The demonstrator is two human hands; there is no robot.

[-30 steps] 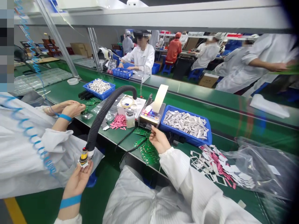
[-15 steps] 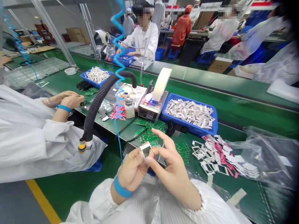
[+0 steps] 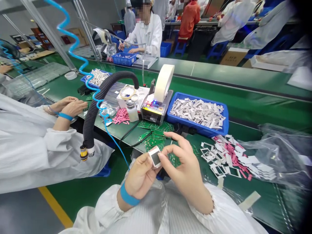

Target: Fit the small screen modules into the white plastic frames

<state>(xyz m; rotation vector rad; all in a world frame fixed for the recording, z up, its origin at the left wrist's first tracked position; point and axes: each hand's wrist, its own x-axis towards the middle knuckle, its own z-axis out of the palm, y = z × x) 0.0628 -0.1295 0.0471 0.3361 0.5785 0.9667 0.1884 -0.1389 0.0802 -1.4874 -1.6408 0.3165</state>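
My left hand (image 3: 140,175) is closed around a small white square frame part (image 3: 154,157) with a dark window, held up in front of my chest. My right hand (image 3: 185,164) pinches at the part's right edge with thumb and forefinger, the other fingers spread. Both hands hover just in front of the green bench edge, over a scatter of green circuit boards (image 3: 156,138). A blue wrist strap (image 3: 128,196) circles my left wrist.
A blue bin (image 3: 225,122) of white frames, a tape dispenser (image 3: 157,105) with a white roll (image 3: 163,83), loose frames and pink strips (image 3: 231,156), a clear plastic bag (image 3: 278,159), and a black corrugated hose (image 3: 97,104) lie around. A co-worker's hands (image 3: 69,105) rest at left.
My left hand came up from beside the hose nozzle to my chest with the white part. My right hand drew back from the tape dispenser and now pinches the part's edge.
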